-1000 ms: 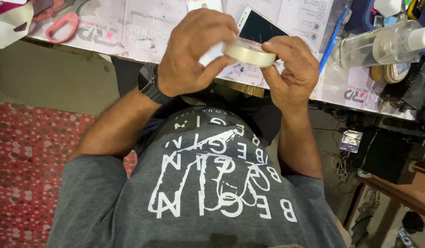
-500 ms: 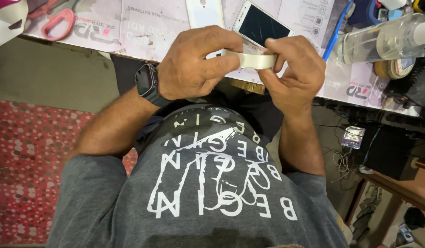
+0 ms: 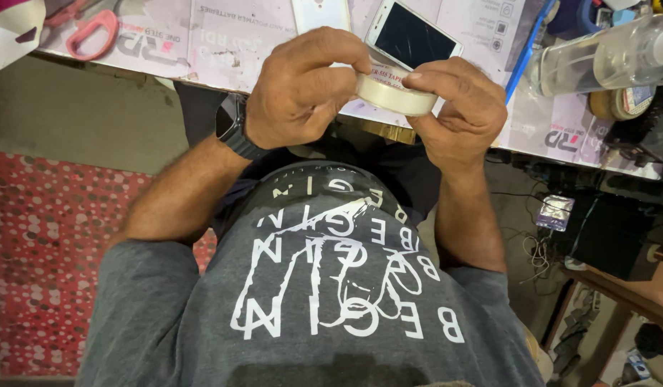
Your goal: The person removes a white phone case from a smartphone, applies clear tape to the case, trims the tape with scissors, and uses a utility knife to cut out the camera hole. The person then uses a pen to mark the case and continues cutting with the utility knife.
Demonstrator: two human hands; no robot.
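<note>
Both of my hands hold a roll of clear tape (image 3: 392, 94) just above the near edge of the table. My left hand (image 3: 303, 86) grips the roll's left side, with a dark watch on its wrist. My right hand (image 3: 457, 107) pinches the right side, thumb and fingers on the rim. A white phone with a dark screen (image 3: 412, 34) lies on the table just beyond the roll. A second white phone (image 3: 321, 13) lies face down to its left.
Pink-handled scissors (image 3: 88, 29) lie at the far left of the paper-covered table (image 3: 224, 50). A clear plastic bottle (image 3: 604, 57) lies on the right, next to a blue pen (image 3: 526, 50). Below is a red dotted rug (image 3: 52, 272) and cables on the floor.
The roll has turned a little between my hands and my fingers have shifted their grip on it. The view has drifted slightly down.
</note>
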